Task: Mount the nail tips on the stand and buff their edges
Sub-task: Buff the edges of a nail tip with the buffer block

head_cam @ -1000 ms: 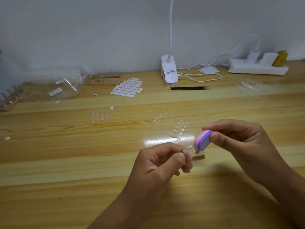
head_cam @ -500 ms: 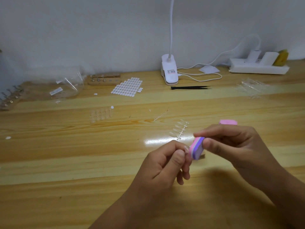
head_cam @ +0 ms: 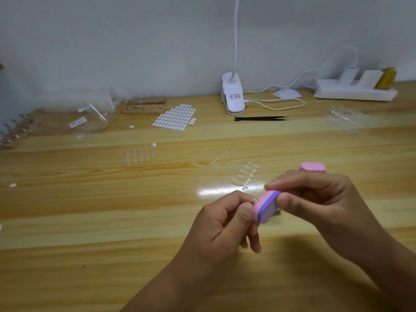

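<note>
Over the near middle of the desk (head_cam: 90, 221), in the head view, we see the left hand (head_cam: 225, 224) pinching one clear nail tip (head_cam: 255, 200), barely visible, and the right hand (head_cam: 319, 199) gripping a buffer block (head_cam: 265, 206) against it. We count two blocks: the spare block (head_cam: 313, 167) lies just behind the right hand.

Pink-purple buffer (head_cam: 265, 207) against nail tip (head_cam: 255, 200)

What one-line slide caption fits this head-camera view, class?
Left hand pinches a clear nail tip while the right hand holds a pink-and-purple buffer block to its edge, above a wooden table.
</note>
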Motion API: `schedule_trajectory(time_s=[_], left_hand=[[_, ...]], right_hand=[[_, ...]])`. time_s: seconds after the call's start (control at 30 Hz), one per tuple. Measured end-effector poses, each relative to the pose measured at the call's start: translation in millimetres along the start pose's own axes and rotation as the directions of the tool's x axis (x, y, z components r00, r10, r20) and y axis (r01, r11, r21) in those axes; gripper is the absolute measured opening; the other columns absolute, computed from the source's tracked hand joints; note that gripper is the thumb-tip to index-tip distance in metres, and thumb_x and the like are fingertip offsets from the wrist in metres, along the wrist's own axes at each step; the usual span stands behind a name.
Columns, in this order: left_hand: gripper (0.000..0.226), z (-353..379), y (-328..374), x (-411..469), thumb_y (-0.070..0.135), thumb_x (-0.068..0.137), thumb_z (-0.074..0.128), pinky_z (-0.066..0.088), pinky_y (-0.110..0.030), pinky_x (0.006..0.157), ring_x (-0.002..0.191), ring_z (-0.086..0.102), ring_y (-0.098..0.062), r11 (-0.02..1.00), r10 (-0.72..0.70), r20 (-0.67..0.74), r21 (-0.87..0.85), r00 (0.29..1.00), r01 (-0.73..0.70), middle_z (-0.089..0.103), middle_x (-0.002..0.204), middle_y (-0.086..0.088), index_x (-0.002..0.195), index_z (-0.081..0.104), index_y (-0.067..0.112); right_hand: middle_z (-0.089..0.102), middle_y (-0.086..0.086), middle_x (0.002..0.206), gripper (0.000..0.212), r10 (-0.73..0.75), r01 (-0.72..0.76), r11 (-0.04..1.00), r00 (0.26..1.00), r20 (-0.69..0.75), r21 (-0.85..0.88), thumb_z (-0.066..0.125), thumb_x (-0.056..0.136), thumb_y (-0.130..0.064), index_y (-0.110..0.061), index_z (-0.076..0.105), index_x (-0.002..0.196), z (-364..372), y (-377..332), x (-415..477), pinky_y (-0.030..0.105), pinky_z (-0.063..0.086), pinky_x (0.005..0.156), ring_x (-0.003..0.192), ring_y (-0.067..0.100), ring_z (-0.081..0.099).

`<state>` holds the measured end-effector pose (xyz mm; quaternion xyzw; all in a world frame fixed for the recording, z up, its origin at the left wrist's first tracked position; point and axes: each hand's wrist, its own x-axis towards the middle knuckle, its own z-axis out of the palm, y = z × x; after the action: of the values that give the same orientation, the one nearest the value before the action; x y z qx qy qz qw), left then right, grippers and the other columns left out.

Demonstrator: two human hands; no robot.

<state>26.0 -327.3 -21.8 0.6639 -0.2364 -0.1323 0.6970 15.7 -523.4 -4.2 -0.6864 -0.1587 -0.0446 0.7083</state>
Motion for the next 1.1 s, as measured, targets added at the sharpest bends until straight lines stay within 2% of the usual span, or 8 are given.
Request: schedule_trajectory(time_s=[0.17, 0.33, 0.47, 0.6, 0.73, 0.9, 1.0, 1.1], left_hand=[[0.022, -1, 1, 0, 0.023, 0.101, 0.045, 0.043, -0.025, 0.057, 0.055, 0.063, -0.016, 1.0, -0.009, 0.011, -0.03, 1.0, 0.01, 0.054, 0.069, 0.008, 0.085, 0.06, 0.019], [0.023, 1, 1, 0, 0.027, 0.099, 0.047, 0.044, -0.025, 0.057, 0.056, 0.062, -0.015, 1.0, -0.002, 0.015, -0.016, 1.0, 0.002, 0.051, 0.069, 0.002, 0.091, 0.062, 0.012], [0.024, -1, 3, 1, 0.018, 0.099, 0.044, 0.044, -0.022, 0.057, 0.055, 0.06, -0.014, 0.999, 0.0, 0.004, -0.043, 1.0, 0.0, 0.05, 0.068, 0.007, 0.082, 0.06, 0.021], [0.022, 0, 3, 1, 0.023, 0.1, 0.047, 0.044, -0.026, 0.058, 0.056, 0.061, -0.013, 1.0, 0.003, 0.031, -0.024, 1.0, -0.002, 0.051, 0.069, 0.004, 0.086, 0.063, 0.017], [0.026, -1, 3, 1, 0.018, 0.1, 0.043, 0.044, -0.026, 0.057, 0.054, 0.061, -0.014, 0.998, -0.004, 0.032, -0.055, 0.999, 0.006, 0.051, 0.068, 0.007, 0.083, 0.062, 0.022], [0.024, -1, 2, 0, 0.019, 0.1, 0.043, 0.044, -0.031, 0.058, 0.055, 0.062, -0.015, 0.999, -0.023, 0.045, -0.029, 0.999, 0.025, 0.051, 0.067, 0.003, 0.089, 0.061, 0.007], [0.025, -1, 3, 0, 0.019, 0.1, 0.041, 0.043, -0.031, 0.058, 0.054, 0.062, -0.015, 0.998, -0.029, 0.056, -0.051, 0.998, 0.032, 0.051, 0.067, 0.004, 0.083, 0.059, 0.014], [0.024, -1, 2, -1, 0.019, 0.101, 0.041, 0.043, -0.028, 0.058, 0.055, 0.064, -0.016, 0.999, -0.025, 0.072, -0.035, 0.997, 0.028, 0.053, 0.067, 0.004, 0.088, 0.06, 0.013]], right_hand=[[0.077, 0.002, 0.087, 0.02, 0.024, -0.03, 0.998, 0.991, -0.129, -0.046, 0.076, 0.074, -0.031, -0.025, 0.081, 0.092, -7, -2, 4, 0.018, 0.056, 0.074, 0.081, 0.012, 0.072], [0.076, 0.001, 0.088, 0.023, -0.021, 0.023, 0.997, 1.0, 0.019, -0.07, 0.079, 0.081, -0.034, -0.018, 0.079, 0.097, 3, 1, 0, 0.021, 0.055, 0.075, 0.083, 0.014, 0.071], [0.076, 0.0, 0.087, 0.019, -0.002, -0.005, 0.998, 0.994, -0.108, -0.061, 0.08, 0.075, -0.032, -0.025, 0.081, 0.093, -6, 1, 3, 0.018, 0.055, 0.074, 0.082, 0.011, 0.07], [0.075, -0.001, 0.089, 0.025, -0.049, 0.049, 0.998, 0.999, -0.003, -0.047, 0.077, 0.081, -0.038, -0.019, 0.078, 0.097, 2, 4, 0, 0.02, 0.054, 0.076, 0.085, 0.013, 0.07], [0.076, -0.001, 0.088, 0.019, -0.002, -0.003, 0.998, 0.996, -0.087, -0.064, 0.076, 0.077, -0.031, -0.025, 0.08, 0.095, -6, 2, 3, 0.019, 0.055, 0.074, 0.083, 0.013, 0.07], [0.075, 0.003, 0.091, 0.026, -0.038, 0.039, 0.996, 0.999, 0.017, -0.079, 0.076, 0.082, -0.039, -0.019, 0.078, 0.099, 2, 5, 1, 0.023, 0.055, 0.077, 0.086, 0.018, 0.07], [0.076, 0.002, 0.09, 0.029, -0.012, 0.007, 0.997, 0.998, -0.064, -0.079, 0.077, 0.079, -0.046, -0.025, 0.079, 0.098, -4, 2, 3, 0.022, 0.056, 0.076, 0.085, 0.017, 0.071], [0.075, 0.003, 0.09, 0.027, -0.04, 0.039, 0.998, 0.999, -0.008, -0.057, 0.077, 0.081, -0.04, -0.019, 0.078, 0.099, 1, 5, 1, 0.024, 0.055, 0.077, 0.085, 0.019, 0.07]])
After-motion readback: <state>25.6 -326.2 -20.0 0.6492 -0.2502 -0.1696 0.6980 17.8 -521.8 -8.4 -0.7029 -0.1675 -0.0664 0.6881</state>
